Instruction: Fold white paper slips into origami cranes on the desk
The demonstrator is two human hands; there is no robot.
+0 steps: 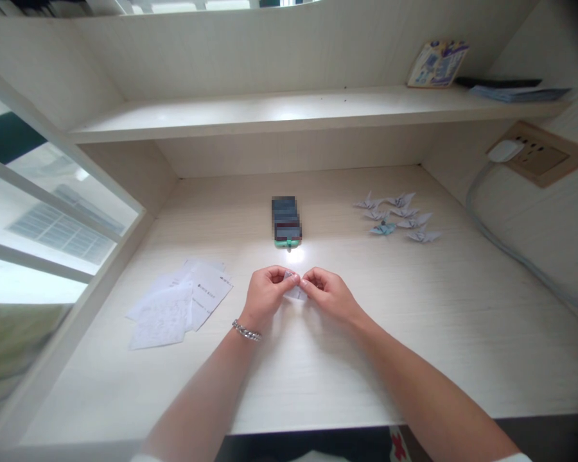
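Both hands meet over the middle of the pale wooden desk [366, 359], pinching a small folded piece of white paper [296, 293] between them. My left hand [266, 292], with a silver bracelet on its wrist, grips the paper's left end with curled fingers. My right hand [328, 293] holds the right end the same way. Most of the paper is hidden by the fingers. Just beyond the hands a phone [286, 221] in a green case lies on the desk with its light on.
Several folded paper cranes [399, 218] lie at the back right of the desk. Loose printed sheets [180, 305] sit to the left. A shelf [270, 115] above carries a small box [437, 63] and papers. A wall socket with a plug [505, 151] and cable is on the right.
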